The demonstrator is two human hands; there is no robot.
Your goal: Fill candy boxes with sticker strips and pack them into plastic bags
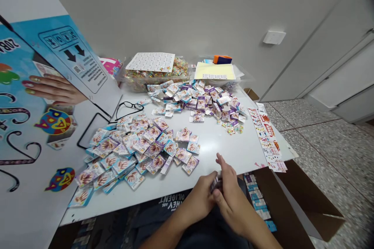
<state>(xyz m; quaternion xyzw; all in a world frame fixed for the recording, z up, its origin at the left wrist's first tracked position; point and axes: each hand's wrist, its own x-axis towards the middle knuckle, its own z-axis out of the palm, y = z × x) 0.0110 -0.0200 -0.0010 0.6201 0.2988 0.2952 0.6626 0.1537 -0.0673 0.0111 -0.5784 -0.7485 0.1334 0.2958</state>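
Near the front edge of the white table (216,140), my left hand (201,196) is closed around a small cardboard box (215,182), most of which the fingers hide. My right hand (229,190) presses against the same box from the other side, its fingers pointing up and forward. To the left lies a heap of small flat printed boxes (140,144) in blue, white and purple. Farther back is a second heap of small boxes (201,101), several with their flaps standing up. Small colourful packets (232,127) lie at that heap's right edge.
Two clear plastic bins (140,81) stand at the back, topped with paper sheets. Black glasses (130,105) lie at left beside a tall printed cardboard display (58,85). Sticker strips (267,138) lie at right. An open carton (280,206) holding boxes stands below the table's right side.
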